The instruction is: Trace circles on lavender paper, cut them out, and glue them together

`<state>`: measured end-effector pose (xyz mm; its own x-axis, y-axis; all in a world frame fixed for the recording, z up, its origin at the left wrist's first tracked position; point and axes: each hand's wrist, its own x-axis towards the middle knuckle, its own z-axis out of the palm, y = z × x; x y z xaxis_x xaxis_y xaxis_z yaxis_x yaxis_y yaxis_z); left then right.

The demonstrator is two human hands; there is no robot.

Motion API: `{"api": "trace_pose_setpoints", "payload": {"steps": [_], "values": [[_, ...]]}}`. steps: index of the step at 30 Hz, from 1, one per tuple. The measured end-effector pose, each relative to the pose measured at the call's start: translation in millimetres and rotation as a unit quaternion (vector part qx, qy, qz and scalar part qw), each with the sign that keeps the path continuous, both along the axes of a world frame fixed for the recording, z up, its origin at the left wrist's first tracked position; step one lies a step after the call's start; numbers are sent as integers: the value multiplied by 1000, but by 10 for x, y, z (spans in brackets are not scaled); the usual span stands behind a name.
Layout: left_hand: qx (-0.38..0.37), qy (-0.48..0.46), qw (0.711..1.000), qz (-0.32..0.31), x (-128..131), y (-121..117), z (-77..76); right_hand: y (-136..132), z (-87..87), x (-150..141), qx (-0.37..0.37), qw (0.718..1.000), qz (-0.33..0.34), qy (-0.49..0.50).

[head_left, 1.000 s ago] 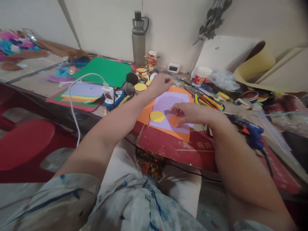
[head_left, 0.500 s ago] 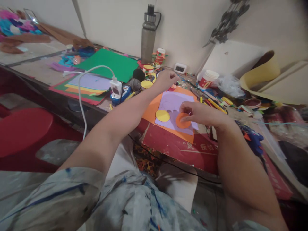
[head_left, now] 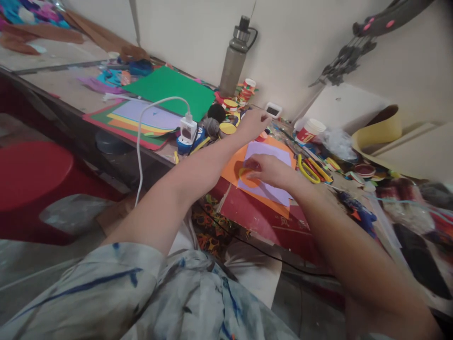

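Note:
My right hand (head_left: 272, 171) pinches an orange disc (head_left: 250, 181) at the near left of a purple sheet (head_left: 271, 151). Beneath the orange disc a yellow disc (head_left: 241, 174) shows only as a rim along its left side. Under the purple sheet lies a larger orange sheet (head_left: 230, 166). Farther back, my left hand (head_left: 253, 123) hovers above the far edge of the sheets with its fingers curled together; whatever they hold, if anything, is too small to make out. A small red-rimmed round piece (head_left: 262, 136) is just below that hand.
A grey water bottle (head_left: 233, 66) stands by the wall. Left of my arm are a white plug (head_left: 187, 130) with a cable and a green sheet (head_left: 170, 92). Yellow-handled tools (head_left: 307, 169), a paper cup (head_left: 310, 131) and a glue gun (head_left: 357, 208) lie on the right.
My right hand has carried the orange disc leftward over the yellow disc, which it now mostly covers. My left hand stays near the same place. The whole view has tilted and shifted.

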<state>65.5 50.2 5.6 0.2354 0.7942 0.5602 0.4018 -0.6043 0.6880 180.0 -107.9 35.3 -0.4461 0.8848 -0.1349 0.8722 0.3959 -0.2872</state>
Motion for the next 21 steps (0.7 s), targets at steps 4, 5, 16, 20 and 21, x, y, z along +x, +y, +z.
{"api": "trace_pose_setpoints", "payload": {"steps": [4,5,16,20,21], "values": [[-14,-36,999,26,-64,-71,206,86,40,-51,-53,998,-28,-29],[-24,-53,998,29,-92,-77,264,109,43,-61,-67,997,-34,-29],[49,-82,995,12,-83,-212,381,193,48,-53,-94,995,-31,-16],[154,42,987,-36,12,-454,388,182,86,-83,-84,994,-50,-49],[167,60,983,-41,20,-494,395,177,93,-90,-80,994,-58,-55]]}}
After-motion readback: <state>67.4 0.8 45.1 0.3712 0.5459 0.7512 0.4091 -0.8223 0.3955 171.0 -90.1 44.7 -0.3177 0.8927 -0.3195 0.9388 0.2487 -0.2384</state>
